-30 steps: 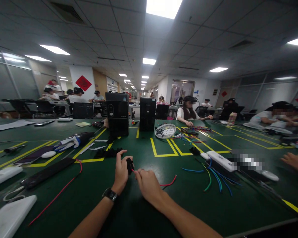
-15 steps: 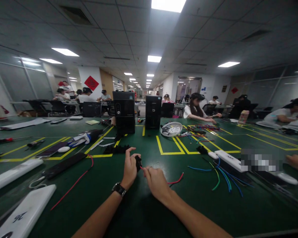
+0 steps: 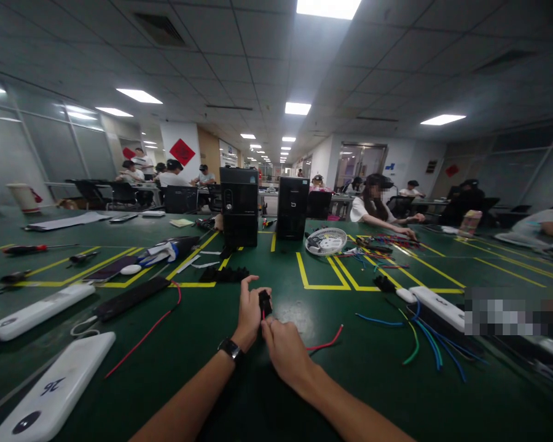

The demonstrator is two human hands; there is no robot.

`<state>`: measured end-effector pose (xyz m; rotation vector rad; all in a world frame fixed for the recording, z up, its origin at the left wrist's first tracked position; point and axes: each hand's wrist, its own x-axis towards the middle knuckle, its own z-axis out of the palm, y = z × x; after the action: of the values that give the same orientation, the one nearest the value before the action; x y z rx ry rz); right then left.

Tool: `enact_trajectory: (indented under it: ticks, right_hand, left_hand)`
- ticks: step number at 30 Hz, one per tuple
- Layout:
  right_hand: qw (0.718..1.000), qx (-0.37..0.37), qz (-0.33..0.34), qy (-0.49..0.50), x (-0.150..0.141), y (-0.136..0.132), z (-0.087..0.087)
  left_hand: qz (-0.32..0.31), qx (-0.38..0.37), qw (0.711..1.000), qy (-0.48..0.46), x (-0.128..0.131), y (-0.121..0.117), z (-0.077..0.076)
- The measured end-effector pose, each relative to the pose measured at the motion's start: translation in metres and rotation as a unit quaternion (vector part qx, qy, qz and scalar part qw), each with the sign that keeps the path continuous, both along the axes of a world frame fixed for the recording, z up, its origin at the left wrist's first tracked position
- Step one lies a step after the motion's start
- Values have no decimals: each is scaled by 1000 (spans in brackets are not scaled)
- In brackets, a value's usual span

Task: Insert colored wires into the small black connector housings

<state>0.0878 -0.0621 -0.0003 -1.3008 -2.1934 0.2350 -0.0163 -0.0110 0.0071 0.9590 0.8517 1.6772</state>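
Observation:
Near the middle of the table, my left hand (image 3: 249, 313) is closed around a small black part (image 3: 265, 302), one finger raised off it. Its exact kind is too small to tell. My right hand (image 3: 288, 350) pinches a red wire (image 3: 263, 314), whose tip meets the near side of the black part; whether it is inside cannot be made out. The other end of a red wire (image 3: 329, 344) comes out on the right of this hand and lies on the table. Further back lies a row of similar black parts (image 3: 225, 274).
White power banks (image 3: 53, 387) and a loose red wire (image 3: 142, 337) lie on the left. Blue and green wires (image 3: 431, 344) spread on the right. Two black computer towers (image 3: 239, 209) and a white basket (image 3: 326, 242) stand behind. A co-worker (image 3: 373, 205) sits across the table.
The camera view has turned slightly left. My hands have drawn closer together, and the red wire now points more upright at the black part.

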Motion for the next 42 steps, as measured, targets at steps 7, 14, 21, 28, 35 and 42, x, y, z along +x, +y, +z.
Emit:
enact_trajectory:
  ticks: [7,14,21,28,35,42]
  right_hand:
    - [995,7,-50,83,36,24,9]
    - [996,-9,22,91,28,15,22]
    - [998,-54,0,-30,38,23,23]
    - [987,-80,0,-141,44,86,29]
    - [987,-35,15,-158,11,147,24]
    - [991,9,-4,-136,-17,171,7]
  left_hand:
    - [2,-34,989,-143,-43,17,10]
    - [-105,-102,989,14,-11,10,-16]
    - [-85,-83,985,124,-2,12,-19]
    - [212,111,915,324,-17,-5,1]
    - [-47,332,761,555,22,-42,2]
    - [-31,287,709,644,21,-32,-3]
